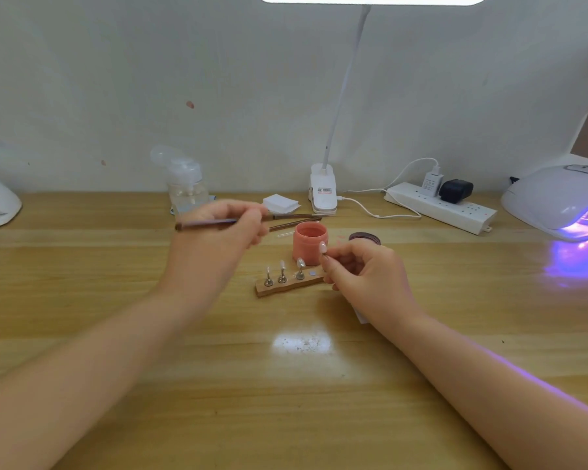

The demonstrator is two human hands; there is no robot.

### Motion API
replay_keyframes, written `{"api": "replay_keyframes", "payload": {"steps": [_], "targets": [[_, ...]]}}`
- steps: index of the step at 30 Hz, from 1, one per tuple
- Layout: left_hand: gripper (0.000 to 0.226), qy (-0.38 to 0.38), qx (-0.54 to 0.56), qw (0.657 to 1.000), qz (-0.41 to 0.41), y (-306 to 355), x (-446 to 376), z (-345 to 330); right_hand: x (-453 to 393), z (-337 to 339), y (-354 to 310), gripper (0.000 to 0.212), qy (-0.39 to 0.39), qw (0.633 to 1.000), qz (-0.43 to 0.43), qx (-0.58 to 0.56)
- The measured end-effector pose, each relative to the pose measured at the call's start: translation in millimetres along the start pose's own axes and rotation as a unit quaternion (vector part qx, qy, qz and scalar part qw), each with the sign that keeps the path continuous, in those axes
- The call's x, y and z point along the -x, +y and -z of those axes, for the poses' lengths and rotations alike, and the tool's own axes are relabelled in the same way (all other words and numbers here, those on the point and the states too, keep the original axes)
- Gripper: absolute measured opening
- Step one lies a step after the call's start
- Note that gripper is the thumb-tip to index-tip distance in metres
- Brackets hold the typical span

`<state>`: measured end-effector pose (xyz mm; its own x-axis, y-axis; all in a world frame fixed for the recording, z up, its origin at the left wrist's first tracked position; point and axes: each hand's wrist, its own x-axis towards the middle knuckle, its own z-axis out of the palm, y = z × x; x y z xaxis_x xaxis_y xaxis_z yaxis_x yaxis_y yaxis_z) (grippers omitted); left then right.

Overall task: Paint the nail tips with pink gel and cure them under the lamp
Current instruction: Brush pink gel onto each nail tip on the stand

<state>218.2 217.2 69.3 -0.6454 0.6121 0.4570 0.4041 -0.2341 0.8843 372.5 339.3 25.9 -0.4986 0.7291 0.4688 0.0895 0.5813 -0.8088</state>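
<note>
Head view: my left hand [228, 222] grips the brush [204, 224], my right hand [360, 266] pinches a nail tip [323, 247]; a loose pinch could drop it.

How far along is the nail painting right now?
Early. The pink gel jar is open and the curing lamp glows. The left hand holds a brush; the right hand pinches one nail tip. Three tips on the wooden stand look unpainted.
</note>
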Motion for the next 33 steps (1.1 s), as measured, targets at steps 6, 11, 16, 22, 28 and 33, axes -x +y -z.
{"api": "replay_keyframes", "payload": {"steps": [6,11,16,22,28,33], "targets": [[0.018,-0.073,-0.188,0.979,0.023,24,-62,-21,0,-1,3,0.015,0.0,1.0,0.016,0.017],[0.019,-0.162,-0.309,0.936,0.044,29,-86,-50,1,0,2,0.03,-0.008,1.0,0.021,0.018],[0.011,-0.192,-0.345,0.917,0.054,19,-88,-66,1,-1,2,0.025,-0.016,1.0,0.018,0.004],[0.025,-0.223,-0.371,0.897,0.086,9,-85,-74,0,-3,4,0.009,-0.022,1.0,0.016,-0.012],[0.01,-0.093,-0.19,0.962,0.174,10,-94,-56,1,-3,2,0.011,-0.015,0.999,0.027,-0.01],[0.013,-0.053,-0.057,0.955,0.286,-7,-90,-32,0,-3,2,0.011,-0.015,1.0,0.023,-0.003]]}}
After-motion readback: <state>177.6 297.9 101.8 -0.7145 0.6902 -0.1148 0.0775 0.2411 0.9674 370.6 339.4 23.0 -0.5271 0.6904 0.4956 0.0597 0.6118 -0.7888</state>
